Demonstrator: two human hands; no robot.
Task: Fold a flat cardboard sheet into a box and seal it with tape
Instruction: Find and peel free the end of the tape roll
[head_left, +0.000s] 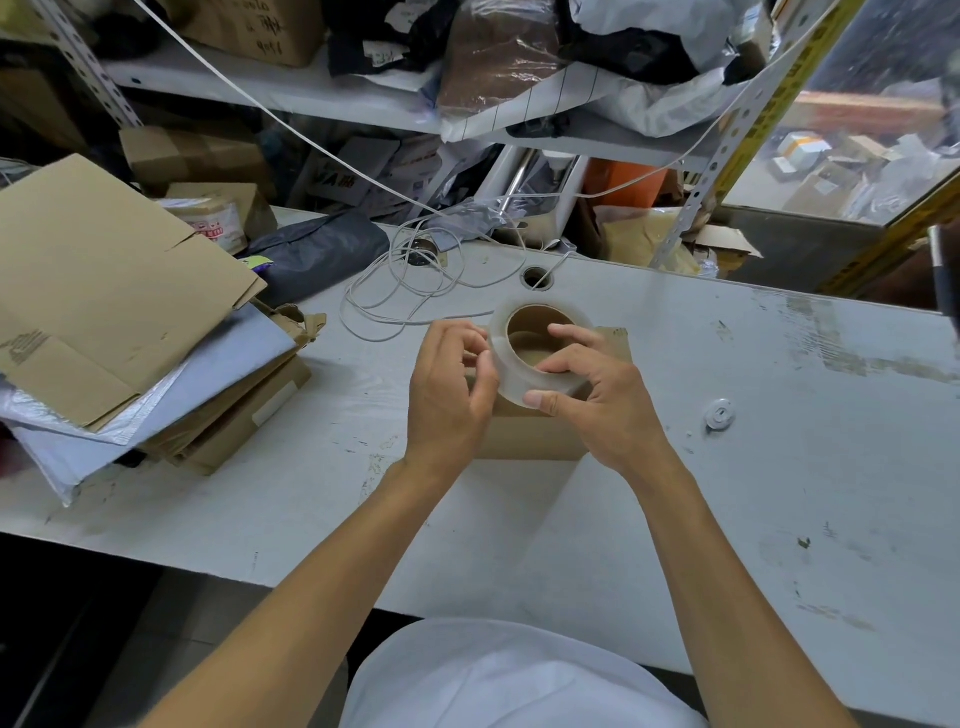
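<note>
A small brown cardboard box stands on the white table in front of me, largely hidden behind my hands. Above it I hold a roll of clear tape with a brown cardboard core. My right hand grips the roll, fingers inside the core and thumb on its outer face. My left hand is at the roll's left side, its fingertips curled against the tape surface; whether they pinch a tape end I cannot tell.
A heap of flat cardboard sheets and grey mailer bags lies at the left. A coiled white cable lies behind the box near a table hole. A small round plastic disc lies to the right. Cluttered shelves stand behind.
</note>
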